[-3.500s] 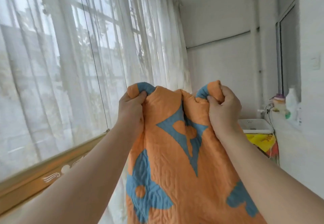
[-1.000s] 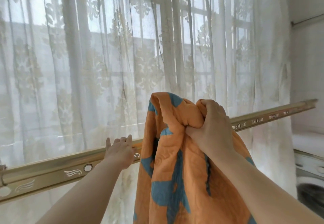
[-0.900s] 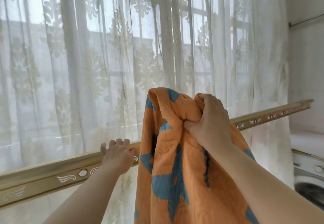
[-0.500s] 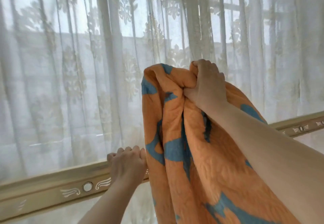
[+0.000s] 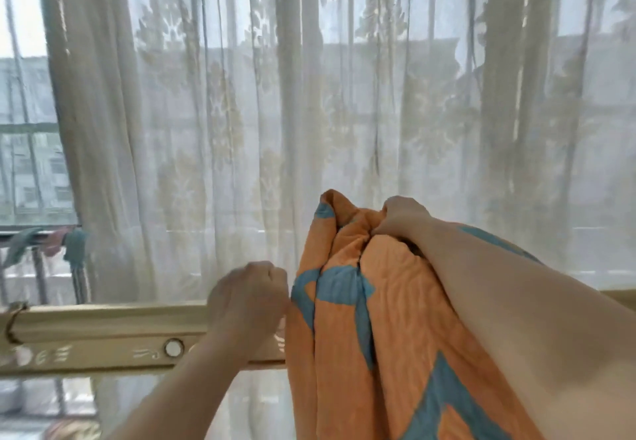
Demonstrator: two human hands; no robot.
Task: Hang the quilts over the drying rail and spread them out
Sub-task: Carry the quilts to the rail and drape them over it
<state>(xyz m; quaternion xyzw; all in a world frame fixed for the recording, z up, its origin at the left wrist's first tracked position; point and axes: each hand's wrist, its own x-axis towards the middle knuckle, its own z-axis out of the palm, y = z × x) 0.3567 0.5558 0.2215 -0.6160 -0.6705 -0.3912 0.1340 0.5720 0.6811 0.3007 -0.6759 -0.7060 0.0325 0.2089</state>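
Observation:
An orange quilt [image 5: 385, 329] with blue patches hangs bunched in front of me, its top raised above the gold drying rail [image 5: 103, 336]. My right hand [image 5: 402, 219] grips the gathered top of the quilt from the right. My left hand [image 5: 247, 298] is curled over the top of the rail just left of the quilt. The rail runs across the view at waist height; its right part is hidden behind the quilt and my right arm.
A sheer white lace curtain [image 5: 309, 112] hangs close behind the rail, with the window behind it. At the far left a metal hook [image 5: 12, 322] rings the rail, and several cloths [image 5: 44, 243] hang on an outdoor railing.
The quilt's top and my right hand have come down towards the rail. My left hand has stayed gripping the rail. The view has shifted left.

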